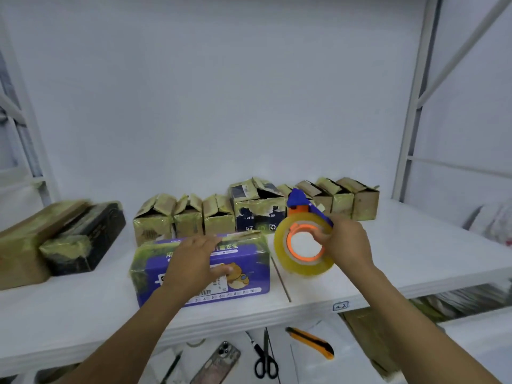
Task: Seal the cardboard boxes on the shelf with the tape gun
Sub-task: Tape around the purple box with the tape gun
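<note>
A purple printed box (243,275) with a cartoon bear lies at the front of the white shelf (415,261). My left hand (194,261) rests flat on its top and front face, fingers spread. To its right, my right hand (346,242) grips the tape gun (303,239), a blue and orange dispenser carrying a large roll of clear yellowish tape, held just above the shelf. Behind stands a row of small cardboard boxes (188,217) with raised flaps, and a dark printed box (257,214) in the middle of that row.
Two larger taped boxes (55,239) lie at the left of the shelf. On the lower level sit scissors (266,356), an orange utility knife (313,342), a phone (219,361) and a pen (173,367). Shelf uprights (410,120) frame the right side.
</note>
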